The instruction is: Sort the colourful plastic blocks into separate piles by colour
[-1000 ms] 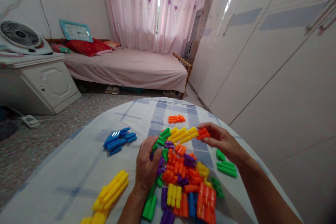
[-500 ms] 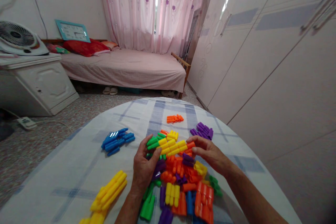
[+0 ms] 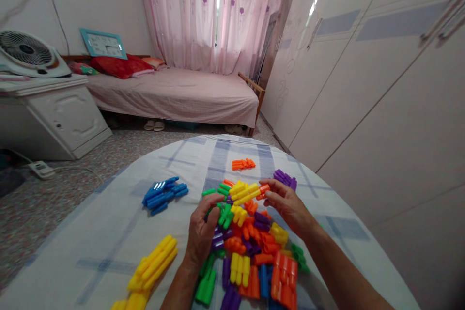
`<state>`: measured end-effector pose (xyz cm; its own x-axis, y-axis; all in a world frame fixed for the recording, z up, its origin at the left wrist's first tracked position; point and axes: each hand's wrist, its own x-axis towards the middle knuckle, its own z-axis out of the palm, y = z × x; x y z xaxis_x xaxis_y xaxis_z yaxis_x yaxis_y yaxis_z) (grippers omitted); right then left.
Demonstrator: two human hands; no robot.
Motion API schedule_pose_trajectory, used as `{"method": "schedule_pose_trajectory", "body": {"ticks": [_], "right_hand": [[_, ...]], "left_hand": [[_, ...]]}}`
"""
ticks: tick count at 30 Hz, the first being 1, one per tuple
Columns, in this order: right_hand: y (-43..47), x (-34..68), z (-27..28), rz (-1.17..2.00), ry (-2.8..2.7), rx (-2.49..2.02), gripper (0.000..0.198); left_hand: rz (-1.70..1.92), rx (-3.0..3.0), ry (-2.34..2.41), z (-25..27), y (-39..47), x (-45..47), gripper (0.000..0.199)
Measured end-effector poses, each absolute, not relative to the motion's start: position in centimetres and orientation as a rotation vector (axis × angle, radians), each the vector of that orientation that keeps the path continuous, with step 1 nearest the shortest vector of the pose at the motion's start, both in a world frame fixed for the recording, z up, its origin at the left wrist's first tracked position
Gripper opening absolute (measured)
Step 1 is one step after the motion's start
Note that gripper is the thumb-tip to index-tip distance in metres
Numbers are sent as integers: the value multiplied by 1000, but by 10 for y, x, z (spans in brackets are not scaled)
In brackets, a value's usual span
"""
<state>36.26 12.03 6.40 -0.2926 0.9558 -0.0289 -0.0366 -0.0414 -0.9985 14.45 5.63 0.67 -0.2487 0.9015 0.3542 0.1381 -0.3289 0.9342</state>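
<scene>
Joined yellow plastic toy pieces [image 3: 245, 194] with an orange piece [image 3: 264, 191] at their right end are held above the pile. My right hand [image 3: 286, 203] pinches the orange end between thumb and fingers. To the left, my left hand [image 3: 201, 227] has its thumb and fingers apart, with nothing visibly gripped. Just right of its thumb are a green piece [image 3: 225, 216] and a yellow piece [image 3: 239, 215] on the pile. Below both hands spreads a mixed heap of tube-shaped pieces, including a red-orange block [image 3: 284, 278] and a yellow one [image 3: 240, 269].
Blue pieces [image 3: 163, 195] lie to the left, and long yellow pieces [image 3: 154, 261] at front left. Orange pieces [image 3: 243, 163] and purple pieces [image 3: 285, 179] sit farther back. All rest on a checked tablecloth [image 3: 119, 232]. A bed [image 3: 178, 89] stands beyond, with wardrobes [image 3: 348, 82] to the right.
My left hand has let go of the green and yellow end, which has come away from the row and lies lower. My right hand still holds the yellow and orange part.
</scene>
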Motion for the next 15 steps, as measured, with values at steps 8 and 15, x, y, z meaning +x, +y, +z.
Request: {"method": "schedule_pose_trajectory", "body": {"ticks": [8,15], "right_hand": [[108,338,63,1563,-1496,-1027,33],[148,375,51,1222,-1348,-1252,45]], "left_hand": [[1516,1248,1381,4,59,150,34],[1721,999,1444,-1,61,143,35]]}}
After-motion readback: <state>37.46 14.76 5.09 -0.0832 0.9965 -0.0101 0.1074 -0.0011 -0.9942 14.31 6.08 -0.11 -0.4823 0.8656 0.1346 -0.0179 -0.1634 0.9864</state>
